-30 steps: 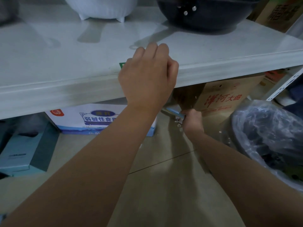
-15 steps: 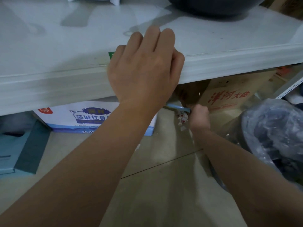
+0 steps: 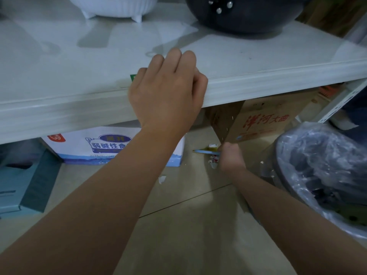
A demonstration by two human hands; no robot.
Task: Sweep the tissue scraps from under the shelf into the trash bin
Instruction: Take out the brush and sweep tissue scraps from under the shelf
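Observation:
My left hand [image 3: 166, 92] grips the front edge of the white shelf [image 3: 59, 108]. Under the shelf my right hand [image 3: 231, 157] is closed on a small blue brush [image 3: 205, 151] held low over the floor. Its head points left. White tissue scraps [image 3: 214, 161] lie right beside that hand, one more scrap [image 3: 212, 145] sits just behind the brush, and another scrap [image 3: 161, 179] lies nearer on the tiles. The trash bin [image 3: 325, 175], lined with a clear plastic bag, stands at the right, close to my right forearm.
A white and blue carton [image 3: 95, 147] and a brown cardboard box [image 3: 262, 122] stand under the shelf. A teal box [image 3: 21, 185] sits at the left. A white bowl [image 3: 113, 6] and a dark wok [image 3: 244, 12] rest on the shelf. A perforated shelf post [image 3: 337, 104] rises at right.
The view has shifted a little downward and back. My right hand with the brush has moved slightly toward me with the scraps beside it. My left hand stays on the shelf edge.

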